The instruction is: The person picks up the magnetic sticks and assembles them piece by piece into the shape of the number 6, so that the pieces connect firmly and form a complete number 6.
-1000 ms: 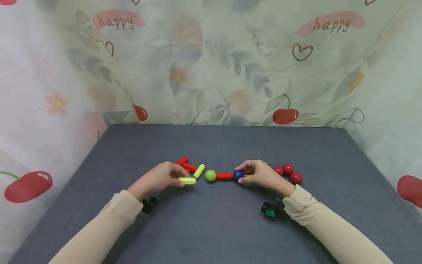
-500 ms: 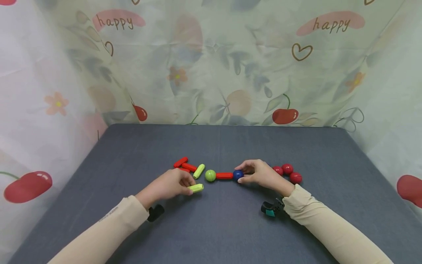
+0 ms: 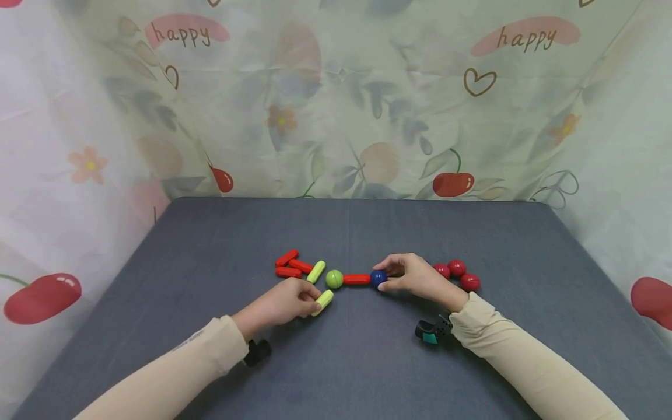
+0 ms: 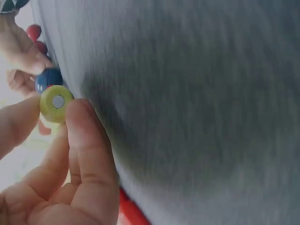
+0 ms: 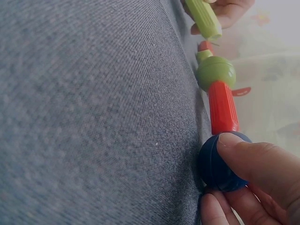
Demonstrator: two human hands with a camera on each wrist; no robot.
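My left hand [image 3: 286,302] pinches a yellow-green magnetic rod [image 3: 322,303] between thumb and fingers, its far end tilted up toward the green ball. In the left wrist view the rod [image 4: 56,104] appears end-on, with a round silvery disc in its tip. My right hand [image 3: 417,279] grips a blue ball [image 3: 378,278], thumb on top in the right wrist view. A red rod [image 3: 356,279] joins the blue ball to a green ball [image 3: 334,279], all three in a row on the table. The held rod [image 5: 205,18] is apart from the green ball in the right wrist view.
Several red rods [image 3: 287,272] and one loose yellow-green rod [image 3: 317,272] lie just beyond my left hand. Red balls [image 3: 457,268] sit together behind my right wrist. A dark grey cloth covers the table [image 3: 346,361], and a patterned curtain [image 3: 341,105] stands behind it.
My left hand has moved right and toward me with the yellow-green rod, turning it from level to slanted. More of the red rods shows. The right hand stays on the blue ball.
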